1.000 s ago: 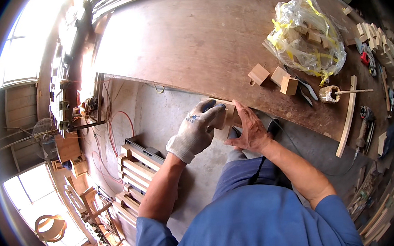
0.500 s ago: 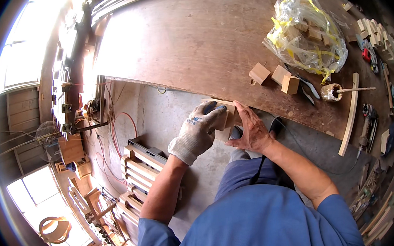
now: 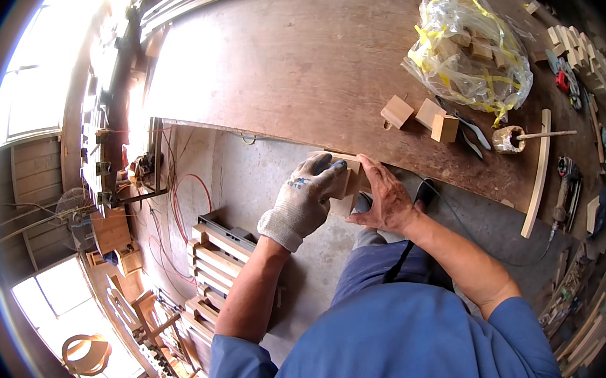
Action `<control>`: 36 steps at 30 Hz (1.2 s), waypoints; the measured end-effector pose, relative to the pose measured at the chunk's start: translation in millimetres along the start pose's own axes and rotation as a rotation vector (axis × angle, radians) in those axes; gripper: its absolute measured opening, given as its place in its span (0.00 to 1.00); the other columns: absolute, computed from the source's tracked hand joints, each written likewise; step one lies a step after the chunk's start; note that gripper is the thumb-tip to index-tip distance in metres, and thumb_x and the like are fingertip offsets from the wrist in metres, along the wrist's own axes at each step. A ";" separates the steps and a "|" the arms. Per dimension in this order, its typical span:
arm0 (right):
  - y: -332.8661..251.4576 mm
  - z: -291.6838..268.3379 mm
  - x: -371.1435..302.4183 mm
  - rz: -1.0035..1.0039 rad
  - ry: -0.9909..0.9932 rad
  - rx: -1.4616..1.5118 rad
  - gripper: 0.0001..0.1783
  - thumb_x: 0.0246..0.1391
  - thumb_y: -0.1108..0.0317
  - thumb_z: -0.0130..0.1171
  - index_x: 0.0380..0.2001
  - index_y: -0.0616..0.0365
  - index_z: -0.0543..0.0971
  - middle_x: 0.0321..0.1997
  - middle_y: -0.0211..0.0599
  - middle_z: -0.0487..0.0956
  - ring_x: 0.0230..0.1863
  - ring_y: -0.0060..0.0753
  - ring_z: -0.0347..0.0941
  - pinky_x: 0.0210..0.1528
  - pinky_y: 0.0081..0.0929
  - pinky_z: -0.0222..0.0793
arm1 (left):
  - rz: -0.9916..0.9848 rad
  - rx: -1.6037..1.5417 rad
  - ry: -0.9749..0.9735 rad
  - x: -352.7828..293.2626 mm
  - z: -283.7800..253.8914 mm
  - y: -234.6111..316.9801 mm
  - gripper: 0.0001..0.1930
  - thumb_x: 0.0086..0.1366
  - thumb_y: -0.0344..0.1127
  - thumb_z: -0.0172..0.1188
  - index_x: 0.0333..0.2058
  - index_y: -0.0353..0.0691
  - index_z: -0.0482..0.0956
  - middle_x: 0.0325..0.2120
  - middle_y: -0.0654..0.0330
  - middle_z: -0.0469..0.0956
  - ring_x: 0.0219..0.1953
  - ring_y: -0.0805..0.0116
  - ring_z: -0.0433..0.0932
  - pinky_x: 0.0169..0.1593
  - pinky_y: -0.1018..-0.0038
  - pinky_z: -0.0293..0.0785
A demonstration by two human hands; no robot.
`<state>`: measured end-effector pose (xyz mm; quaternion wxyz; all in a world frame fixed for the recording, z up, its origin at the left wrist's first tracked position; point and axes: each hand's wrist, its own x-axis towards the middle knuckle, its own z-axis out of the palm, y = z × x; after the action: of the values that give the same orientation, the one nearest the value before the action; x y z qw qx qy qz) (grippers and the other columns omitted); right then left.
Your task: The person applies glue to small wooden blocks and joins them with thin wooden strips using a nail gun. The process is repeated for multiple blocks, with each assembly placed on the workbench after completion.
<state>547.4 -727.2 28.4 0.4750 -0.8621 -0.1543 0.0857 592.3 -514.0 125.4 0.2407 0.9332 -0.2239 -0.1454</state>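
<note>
The brown counter [image 3: 295,70] spreads out from beyond both grips, its near edge just past their fingertips. Left of the grips and nearer the body, a slatted wooden stack [image 3: 217,262] sits on the floor. Well beyond the grips to the right, a clear plastic bag [image 3: 443,81] with yellow strips slumps on the counter, several wooden blocks [image 3: 481,49] showing through it. A curved wooden strip [image 3: 541,176] lies farther right of the grips. The left grip [image 3: 305,192], gloved, is closed over a wooden workpiece [image 3: 352,176] held at the counter's edge; the bare right grip [image 3: 388,200] is spread, its fingertips against the piece's right side, though I can't tell whether the thumb presses. Right of the grips stands or lies, I can't tell which, a stained pot [image 3: 505,140], a thin stick [image 3: 551,134] coming out of its mouth; what else it holds is hidden. Between bag and grips are pliers [image 3: 480,135] and three loose blocks [image 3: 397,112].
</note>
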 end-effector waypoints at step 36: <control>243.2 -292.3 -285.9 0.853 0.780 -0.810 0.28 0.58 0.64 0.67 0.58 0.67 0.76 0.58 0.61 0.79 0.60 0.61 0.76 0.64 0.50 0.69 | 0.069 -0.172 -0.006 10.4 -11.8 15.4 0.34 0.49 0.15 0.61 0.58 0.43 0.82 0.57 0.45 0.78 0.56 0.41 0.79 0.57 0.57 0.79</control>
<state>410.2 -1180.1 -20.8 0.0625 -0.9242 0.3587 -0.1152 600.3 -526.7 141.6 0.3241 0.9004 -0.2433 -0.1584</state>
